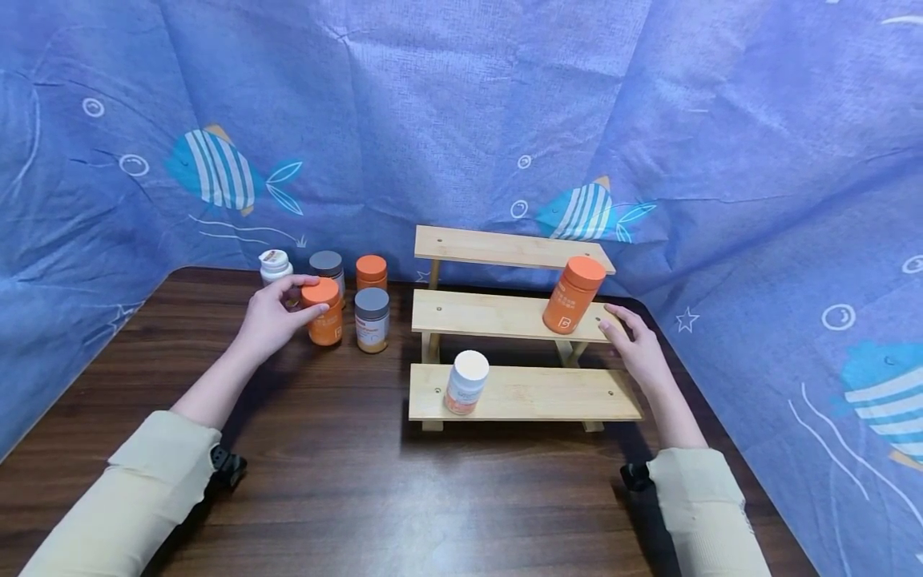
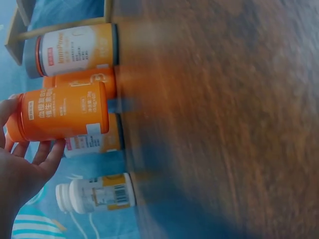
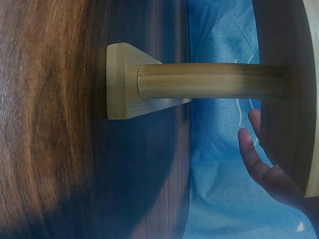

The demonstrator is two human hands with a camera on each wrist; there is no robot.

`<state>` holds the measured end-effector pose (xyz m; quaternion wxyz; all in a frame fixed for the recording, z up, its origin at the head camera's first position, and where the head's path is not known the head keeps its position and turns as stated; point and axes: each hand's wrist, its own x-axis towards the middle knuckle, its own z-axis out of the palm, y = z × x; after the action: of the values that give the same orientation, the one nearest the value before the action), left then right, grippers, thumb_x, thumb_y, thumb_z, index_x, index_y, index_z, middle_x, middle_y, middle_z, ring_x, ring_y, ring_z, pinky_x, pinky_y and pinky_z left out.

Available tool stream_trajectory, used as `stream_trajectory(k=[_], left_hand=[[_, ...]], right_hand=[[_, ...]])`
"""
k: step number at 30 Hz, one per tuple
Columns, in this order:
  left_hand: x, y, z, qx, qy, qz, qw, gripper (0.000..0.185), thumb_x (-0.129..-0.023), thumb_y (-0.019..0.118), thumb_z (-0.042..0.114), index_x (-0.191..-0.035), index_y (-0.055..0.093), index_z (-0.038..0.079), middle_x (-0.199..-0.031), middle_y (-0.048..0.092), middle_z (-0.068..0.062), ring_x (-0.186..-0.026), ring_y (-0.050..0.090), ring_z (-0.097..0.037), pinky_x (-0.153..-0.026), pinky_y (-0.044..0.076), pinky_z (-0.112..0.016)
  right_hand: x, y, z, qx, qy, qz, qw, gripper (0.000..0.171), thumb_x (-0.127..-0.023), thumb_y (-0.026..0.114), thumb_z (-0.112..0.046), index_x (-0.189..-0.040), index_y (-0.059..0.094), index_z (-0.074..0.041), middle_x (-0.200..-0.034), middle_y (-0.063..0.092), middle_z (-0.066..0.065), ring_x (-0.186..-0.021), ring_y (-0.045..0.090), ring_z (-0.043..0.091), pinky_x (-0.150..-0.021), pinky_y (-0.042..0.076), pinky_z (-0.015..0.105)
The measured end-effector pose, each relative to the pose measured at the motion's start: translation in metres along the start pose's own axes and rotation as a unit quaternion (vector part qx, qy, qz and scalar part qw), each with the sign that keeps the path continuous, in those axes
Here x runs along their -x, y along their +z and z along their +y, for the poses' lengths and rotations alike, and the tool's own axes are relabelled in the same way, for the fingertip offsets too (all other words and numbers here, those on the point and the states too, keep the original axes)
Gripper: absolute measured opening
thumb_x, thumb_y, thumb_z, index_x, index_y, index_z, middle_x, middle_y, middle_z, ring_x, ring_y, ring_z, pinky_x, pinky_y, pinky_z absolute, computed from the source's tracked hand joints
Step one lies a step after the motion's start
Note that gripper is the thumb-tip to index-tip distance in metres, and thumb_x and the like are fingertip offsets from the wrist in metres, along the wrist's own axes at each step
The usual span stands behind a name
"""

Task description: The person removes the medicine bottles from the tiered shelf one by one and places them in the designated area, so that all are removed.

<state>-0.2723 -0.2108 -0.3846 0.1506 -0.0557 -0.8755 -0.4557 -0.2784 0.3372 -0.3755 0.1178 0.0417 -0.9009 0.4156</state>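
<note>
left hand [image 1: 272,319]: fingers curled round orange-lidded orange plastic bottle [image 1: 323,312] on dark wooden table [image 1: 346,489], among four other bottles; label writing unreadable | right hand [image 1: 636,340]: fingers straight, touching middle shelf of three-tier bamboo rack [image 1: 505,315] near tall orange bottle marked "B" [image 1: 573,295] | bottom shelf: white-lidded bottle [image 1: 465,382]; contents hidden

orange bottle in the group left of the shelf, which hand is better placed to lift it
Left. The left hand already wraps the orange bottle; the right hand rests open at the wooden shelf, far across.
</note>
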Motion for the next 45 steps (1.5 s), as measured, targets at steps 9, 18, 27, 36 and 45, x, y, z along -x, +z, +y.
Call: stream_trajectory(k=[9, 18, 27, 36, 45], left_hand=[[-0.004, 0.003, -0.008, -0.006, -0.011, -0.020, 0.9997, 0.050, -0.076, 0.069, 0.034, -0.117, 0.054, 0.010, -0.119, 0.053, -0.013, -0.107, 0.051, -0.030, -0.086, 0.043, -0.048], [-0.003, 0.001, -0.009, -0.003, -0.020, -0.039, 0.9990, 0.050, -0.076, 0.069, 0.034, -0.117, 0.053, 0.010, -0.121, 0.051, -0.014, -0.110, 0.049, -0.032, -0.089, 0.040, -0.050], [-0.002, 0.000, -0.004, -0.004, -0.020, -0.047, 0.9987, 0.051, -0.079, 0.066, 0.032, -0.121, 0.049, 0.008, -0.124, 0.049, -0.015, -0.114, 0.046, -0.034, -0.092, 0.038, -0.051], [0.001, -0.005, 0.013, 0.009, -0.017, -0.041, 0.9990, 0.053, -0.081, 0.063, 0.036, -0.123, 0.047, 0.009, -0.124, 0.049, -0.013, -0.113, 0.045, -0.030, -0.090, 0.039, -0.051], [0.004, -0.007, 0.037, 0.023, -0.025, -0.035, 0.9988, 0.054, -0.079, 0.064, 0.038, -0.122, 0.048, 0.010, -0.122, 0.050, -0.016, -0.111, 0.047, -0.030, -0.088, 0.042, -0.048]], right_hand=[[-0.002, 0.000, -0.002, 0.013, 0.003, 0.000, 1.000, 0.051, -0.086, 0.052, -0.044, -0.131, 0.044, -0.021, -0.138, 0.037, 0.003, -0.097, 0.048, 0.013, -0.068, 0.051, 0.027], [-0.001, -0.001, -0.001, 0.010, -0.009, -0.003, 1.000, 0.053, -0.086, 0.053, -0.043, -0.132, 0.043, -0.019, -0.139, 0.034, 0.007, -0.119, 0.037, 0.023, -0.082, 0.042, 0.030], [-0.002, -0.001, -0.001, -0.002, -0.010, 0.000, 1.000, 0.053, -0.085, 0.054, -0.043, -0.131, 0.044, -0.017, -0.139, 0.034, 0.010, -0.124, 0.032, 0.025, -0.094, 0.032, 0.044], [-0.001, -0.001, 0.001, 0.009, 0.000, -0.003, 1.000, 0.056, -0.084, 0.054, -0.046, -0.131, 0.044, -0.018, -0.140, 0.034, 0.006, -0.124, 0.032, 0.024, -0.098, 0.028, 0.045], [-0.001, -0.002, 0.001, 0.009, -0.006, -0.005, 1.000, 0.055, -0.085, 0.054, -0.045, -0.131, 0.044, -0.017, -0.140, 0.034, 0.007, -0.128, 0.028, 0.025, -0.100, 0.025, 0.048]])
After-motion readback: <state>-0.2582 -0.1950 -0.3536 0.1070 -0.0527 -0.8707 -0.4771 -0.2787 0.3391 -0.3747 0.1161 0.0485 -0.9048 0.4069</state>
